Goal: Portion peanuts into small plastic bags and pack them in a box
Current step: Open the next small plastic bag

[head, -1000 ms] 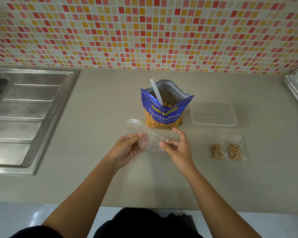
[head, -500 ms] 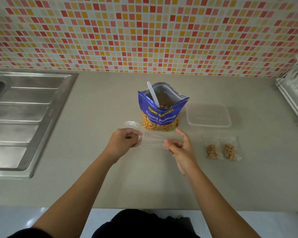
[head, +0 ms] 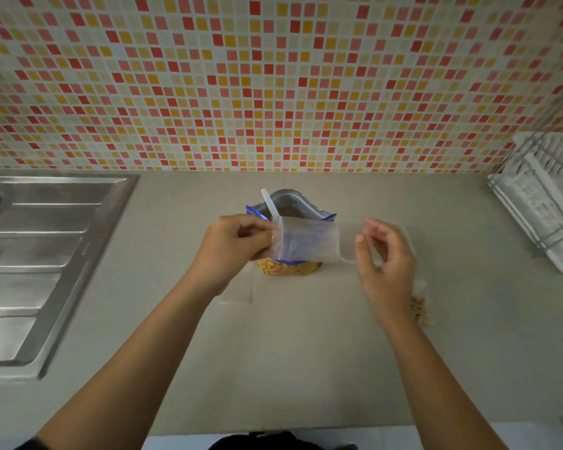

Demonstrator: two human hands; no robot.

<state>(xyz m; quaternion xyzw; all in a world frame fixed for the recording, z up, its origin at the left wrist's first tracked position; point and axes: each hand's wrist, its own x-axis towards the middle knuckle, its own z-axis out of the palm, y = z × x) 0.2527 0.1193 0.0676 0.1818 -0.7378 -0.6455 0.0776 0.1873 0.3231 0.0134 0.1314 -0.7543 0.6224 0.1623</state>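
In front of the blue peanut pouch [head: 290, 267], the left hand [head: 231, 248] pinches an empty clear plastic bag [head: 306, 240]; the right hand [head: 384, 258], fingers loosely curled, grasps nothing.

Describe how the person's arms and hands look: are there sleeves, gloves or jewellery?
Both forearms are bare up to the bottom edge of the picture; no sleeve shows. The left hand and the right hand wear no gloves. No ring, watch or bracelet is visible, though the right hand is a little blurred.
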